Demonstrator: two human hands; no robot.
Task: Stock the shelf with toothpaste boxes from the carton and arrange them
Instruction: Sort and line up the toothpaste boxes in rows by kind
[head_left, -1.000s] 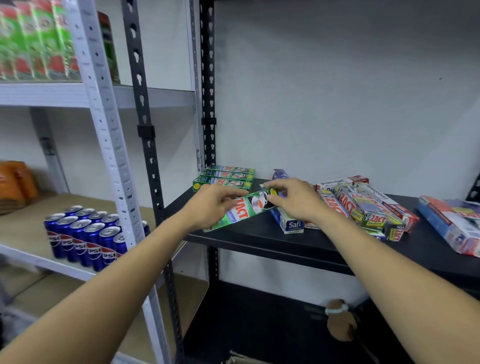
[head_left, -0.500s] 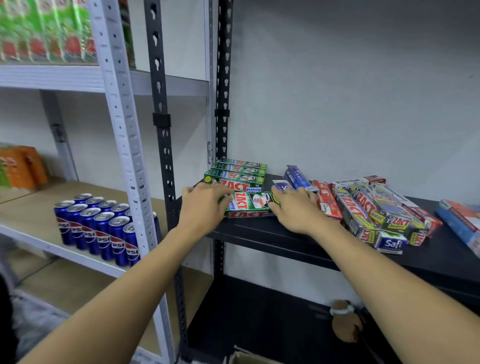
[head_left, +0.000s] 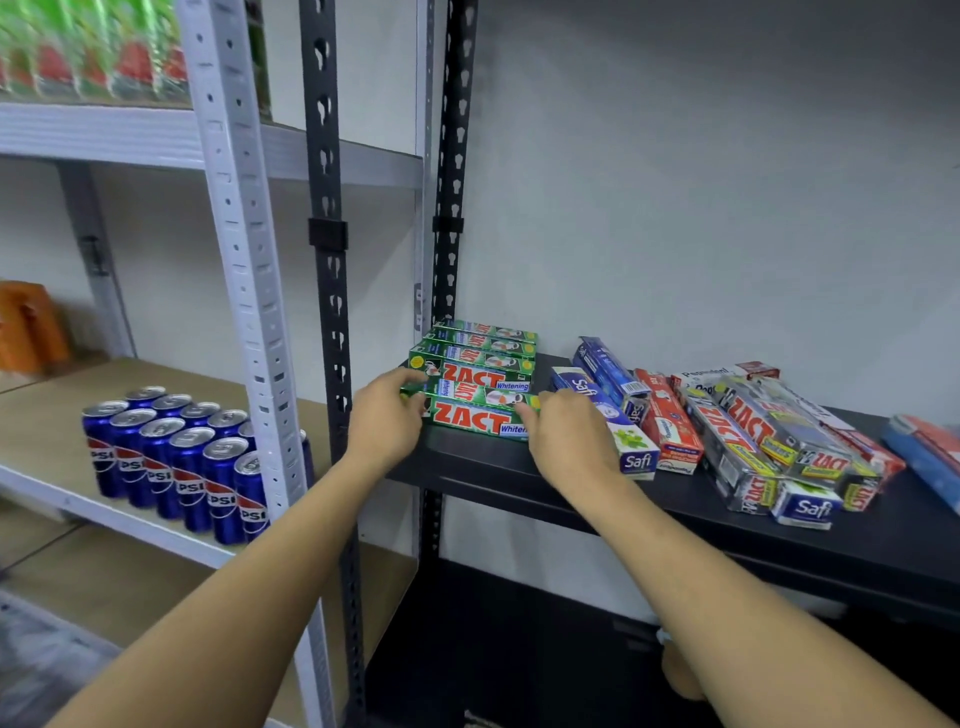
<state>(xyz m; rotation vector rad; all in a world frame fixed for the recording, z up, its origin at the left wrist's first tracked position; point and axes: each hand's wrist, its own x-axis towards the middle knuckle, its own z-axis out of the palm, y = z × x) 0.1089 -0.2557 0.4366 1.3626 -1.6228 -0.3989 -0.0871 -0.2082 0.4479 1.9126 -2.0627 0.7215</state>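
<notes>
Green box (head_left: 478, 410) now shelved before three others (head_left: 480, 358), left hand (head_left: 384, 422) and right hand (head_left: 571, 441) gripping its ends.

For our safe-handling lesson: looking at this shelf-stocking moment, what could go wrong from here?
1. The front green ZACT box, held at its ends by the left hand and right hand, sits close to the black shelf's front edge; it could slip off on release.
2. The right wrist is beside the blue Safi box, which might get knocked forward when that hand pulls back.
</notes>
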